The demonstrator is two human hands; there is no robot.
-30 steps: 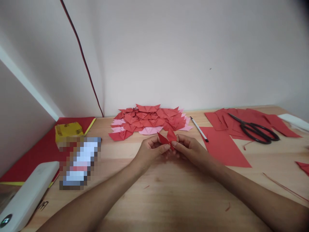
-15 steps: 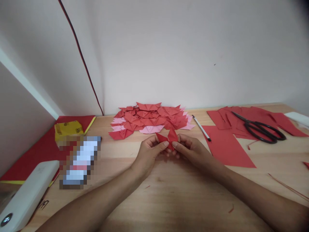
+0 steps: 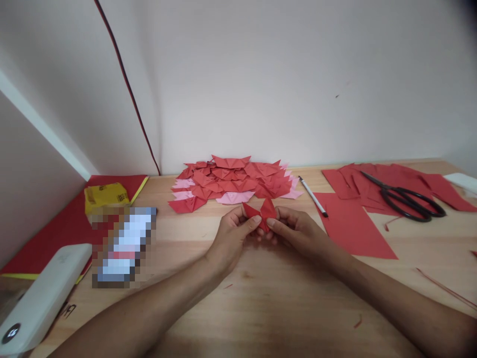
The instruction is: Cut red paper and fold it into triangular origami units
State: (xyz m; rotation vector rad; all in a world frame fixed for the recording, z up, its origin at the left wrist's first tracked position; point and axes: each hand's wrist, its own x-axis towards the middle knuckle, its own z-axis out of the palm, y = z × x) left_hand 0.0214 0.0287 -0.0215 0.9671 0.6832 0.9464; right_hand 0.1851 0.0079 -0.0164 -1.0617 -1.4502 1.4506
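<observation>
A small piece of folded red paper [image 3: 265, 213] is held between both hands above the middle of the wooden table, two of its points sticking up. My left hand [image 3: 236, 227] pinches its left side, thumb on the near face and fingers curled behind. From the other side, my right hand [image 3: 292, 226] grips it the same way, with the two thumbs close together. Just beyond the hands, against the wall, lies a pile of folded red and pink paper pieces [image 3: 231, 186]. The lower folds of the held paper are partly hidden by my fingers.
Black-handled scissors [image 3: 406, 199] rest on red paper sheets [image 3: 357, 228] at the right, beside a white pen [image 3: 313, 196]. At left are a yellow packet [image 3: 106, 199], a pixelated phone-like object [image 3: 126, 246] and a white power bank [image 3: 46, 296]. Paper scraps [image 3: 358, 321] lie nearer.
The view has shifted slightly. Both hands keep their pinch on the folded red paper, which seems barely changed in shape.
</observation>
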